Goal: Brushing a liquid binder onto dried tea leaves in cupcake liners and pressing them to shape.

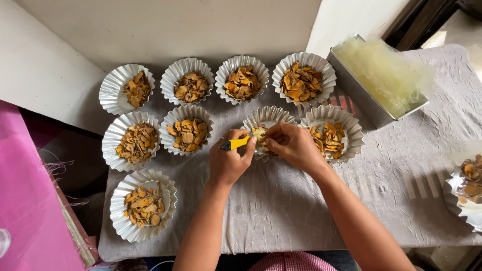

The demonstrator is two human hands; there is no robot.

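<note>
Hands over a fluted paper cup (267, 116) in the middle row of the counter (381, 190), which is covered with a grey wrinkled cloth. Left hand (230, 159) closed around a small yellow-handled tool (235, 144), tip pointing into that cup. Right hand (291, 144) pinched shut on something small and pale at the cup's rim; can't tell exactly what the piece is. This cup looks mostly unfilled, only a few bits showing beside the fingers.

Around it: other white fluted cups (187, 133), each loaded with orange-brown dried slices, set in rough rows. Metal tin (359, 95) at upper right holds a stack of clear plastic sheets (386, 70). Another foil-like cup with slices (469, 188) at far right edge, partly cut off.

Step in hand, as a judgement: working a piece with the tool right over the part-filled cup. Next move calls for steady fingertip control close to the blade end, keeping the cup from tipping.
</note>
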